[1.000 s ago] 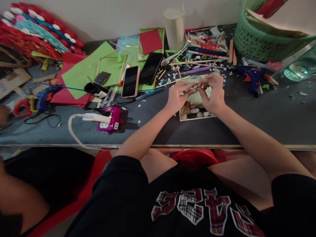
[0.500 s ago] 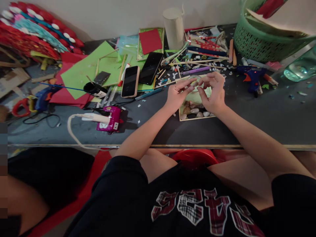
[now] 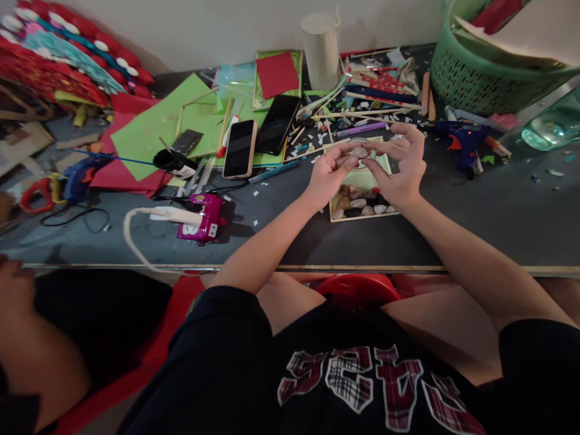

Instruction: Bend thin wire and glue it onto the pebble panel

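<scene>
On the left of the desk [image 3: 281, 244] we see a purple adapter [image 3: 206, 219] and, beyond it, a phone [image 3: 240, 148], both apart from the hands at work. The left hand [image 3: 327, 175] comes next, thumb and finger closed on the near end of a speckled pebble [image 3: 360, 152]. That pebble sits between the two hands, its long axis running roughly left to right, above the far half of the shallow tray [image 3: 365, 218]; how high, we cannot tell. Dark and pale stones [image 3: 357, 203] fill the tray's near side, on our side of the pebble. The right hand [image 3: 405, 169] faces the left, thumb and finger slightly parted at the pebble's right end; whether they pinch it or merely brush it, we cannot say. Farther right lies a blue glue gun [image 3: 466, 144].
</scene>
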`<state>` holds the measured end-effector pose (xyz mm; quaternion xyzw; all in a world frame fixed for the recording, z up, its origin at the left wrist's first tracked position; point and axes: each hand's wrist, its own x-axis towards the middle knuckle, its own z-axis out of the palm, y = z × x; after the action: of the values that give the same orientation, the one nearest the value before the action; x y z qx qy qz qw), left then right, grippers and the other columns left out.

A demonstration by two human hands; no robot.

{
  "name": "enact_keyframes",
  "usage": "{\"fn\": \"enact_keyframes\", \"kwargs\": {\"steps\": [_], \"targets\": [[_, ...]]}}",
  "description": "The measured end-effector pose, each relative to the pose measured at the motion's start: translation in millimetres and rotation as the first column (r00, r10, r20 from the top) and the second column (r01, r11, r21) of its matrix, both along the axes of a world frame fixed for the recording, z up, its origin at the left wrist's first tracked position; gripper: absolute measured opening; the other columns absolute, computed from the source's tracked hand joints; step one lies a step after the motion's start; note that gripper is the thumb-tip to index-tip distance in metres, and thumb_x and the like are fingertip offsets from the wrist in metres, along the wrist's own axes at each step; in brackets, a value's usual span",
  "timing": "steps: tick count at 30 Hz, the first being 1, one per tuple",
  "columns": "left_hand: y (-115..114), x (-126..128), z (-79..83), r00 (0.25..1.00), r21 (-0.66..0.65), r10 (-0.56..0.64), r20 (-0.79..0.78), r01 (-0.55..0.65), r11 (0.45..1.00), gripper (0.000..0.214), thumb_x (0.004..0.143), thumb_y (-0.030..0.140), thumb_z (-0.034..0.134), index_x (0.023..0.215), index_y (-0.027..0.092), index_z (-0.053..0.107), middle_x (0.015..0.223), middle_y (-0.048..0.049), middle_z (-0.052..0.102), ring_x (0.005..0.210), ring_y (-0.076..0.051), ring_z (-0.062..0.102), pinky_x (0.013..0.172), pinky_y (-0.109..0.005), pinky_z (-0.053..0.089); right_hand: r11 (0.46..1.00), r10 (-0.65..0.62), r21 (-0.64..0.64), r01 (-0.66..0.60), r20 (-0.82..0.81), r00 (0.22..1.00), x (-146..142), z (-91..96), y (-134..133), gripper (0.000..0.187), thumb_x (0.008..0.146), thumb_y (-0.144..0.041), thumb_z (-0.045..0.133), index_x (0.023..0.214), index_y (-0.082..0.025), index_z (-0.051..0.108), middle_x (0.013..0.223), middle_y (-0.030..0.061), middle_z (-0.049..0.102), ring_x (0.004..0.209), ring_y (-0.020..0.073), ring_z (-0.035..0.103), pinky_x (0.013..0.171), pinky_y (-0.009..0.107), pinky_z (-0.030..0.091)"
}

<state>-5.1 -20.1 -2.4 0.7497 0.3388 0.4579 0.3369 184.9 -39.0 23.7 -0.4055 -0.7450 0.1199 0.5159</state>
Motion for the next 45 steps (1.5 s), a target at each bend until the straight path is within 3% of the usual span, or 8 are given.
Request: {"fn": "enact_keyframes", "kwargs": {"steps": [6, 11, 15, 18, 24, 32, 38, 45], "targets": [[-7, 0, 5.4, 0.989, 0.117, 0.123, -0.087, -0.112, 0.987, 0.054, 0.108, 0.062, 0.035, 0.149, 0.030, 0.048, 0.121, -0.0091, 0.077, 0.111, -0.019, 0.077, 0.089, -0.034, 0.063, 0.999, -0.018, 0.041, 0.020, -0.047, 0.999, -1, -2.1, 2, 0.066, 0.092, -0.076, 0.062, 0.134, -0.029, 0.046, 0.109, 0.0051, 0.077, 0.090, 0.0244, 0.075, 0.088, 0.052, 0.066], [-14, -7, 17.0, 0.926, 0.367, 0.349, -0.147, -0.276, 0.888, 0.042, 0.107, 0.057, 0.044, 0.127, 0.029, 0.069, 0.119, -0.0090, 0.077, 0.117, -0.023, 0.071, 0.096, -0.040, 0.060, 1.000, -0.013, 0.004, 0.013, -0.018, 1.000, 0, -0.9, 2, 0.065, 0.092, -0.078, 0.061, 0.133, -0.030, 0.048, 0.109, 0.0050, 0.078, 0.087, 0.0235, 0.075, 0.084, 0.049, 0.067], [-10, -16, 13.8, 0.893, 0.482, 0.421, -0.160, -0.301, 0.823, 0.034, 0.106, 0.050, 0.050, 0.123, 0.032, 0.074, 0.118, -0.0069, 0.077, 0.119, -0.025, 0.067, 0.107, -0.048, 0.055, 1.000, 0.013, 0.019, -0.013, -0.020, 1.000, 0, -1.7, 4, 0.069, 0.091, -0.078, 0.062, 0.136, -0.028, 0.047, 0.107, 0.0052, 0.078, 0.088, 0.0242, 0.075, 0.086, 0.050, 0.066], [-3, -23, 10.6, 0.905, 0.492, 0.376, -0.200, -0.239, 0.837, 0.034, 0.106, 0.049, 0.052, 0.127, 0.035, 0.074, 0.125, -0.0065, 0.076, 0.123, -0.025, 0.065, 0.106, -0.048, 0.055, 1.000, 0.001, -0.011, -0.001, -0.032, 0.999, -1, -1.0, 4, 0.073, 0.090, -0.081, 0.061, 0.137, -0.027, 0.048, 0.108, 0.0053, 0.079, 0.088, 0.0248, 0.075, 0.088, 0.051, 0.066], [-1, -22, 17.6, 0.967, 0.362, 0.217, -0.131, -0.157, 0.919, 0.050, 0.102, 0.064, 0.052, 0.137, 0.033, 0.070, 0.128, -0.0068, 0.079, 0.115, -0.024, 0.073, 0.095, -0.039, 0.061, 0.991, -0.045, -0.127, 0.041, -0.029, 0.999, -3, 1.4, 2, 0.084, 0.083, -0.088, 0.061, 0.140, -0.029, 0.046, 0.103, 0.0049, 0.080, 0.094, 0.0277, 0.075, 0.091, 0.054, 0.065], [-6, -9, 14.1, 0.986, 0.018, 0.146, 0.079, -0.147, 0.989, 0.053, 0.094, 0.068, 0.064, 0.119, 0.025, 0.081, 0.117, -0.0079, 0.083, 0.103, -0.023, 0.080, 0.080, -0.031, 0.065, 0.991, -0.049, -0.123, 0.056, 0.059, 0.997, 0, 4.4, 1, 0.076, 0.087, -0.087, 0.056, 0.136, -0.028, 0.055, 0.131, 0.0101, 0.072, 0.103, 0.0302, 0.074, 0.096, 0.058, 0.062], [-5, -5, 14.7, 0.966, -0.198, 0.084, 0.243, -0.035, 0.980, 0.058, 0.081, 0.071, 0.077, 0.108, 0.020, 0.083, 0.103, -0.0083, 0.085, 0.094, -0.024, 0.081, 0.083, -0.036, 0.068, 0.990, -0.035, -0.133, 0.053, 0.136, 0.990, -1, 6.2, -1, 0.073, 0.088, -0.091, 0.046, 0.120, -0.029, 0.066, 0.133, 0.0105, 0.072, 0.107, 0.0311, 0.074, 0.103, 0.056, 0.060], [-7, -7, 18.3, 0.963, -0.226, 0.105, 0.250, -0.048, 0.973, 0.054, 0.076, 0.067, 0.084, 0.103, 0.021, 0.084, 0.096, -0.0056, 0.085, 0.091, -0.023, 0.081, 0.085, -0.038, 0.069, 0.985, -0.047, -0.153, 0.075, 0.181, 0.982, 0, 6.3, -2, 0.061, 0.092, -0.078, 0.057, 0.124, -0.027, 0.070, 0.131, 0.0102, 0.072, 0.113, 0.0326, 0.074, 0.110, 0.057, 0.056]]}}
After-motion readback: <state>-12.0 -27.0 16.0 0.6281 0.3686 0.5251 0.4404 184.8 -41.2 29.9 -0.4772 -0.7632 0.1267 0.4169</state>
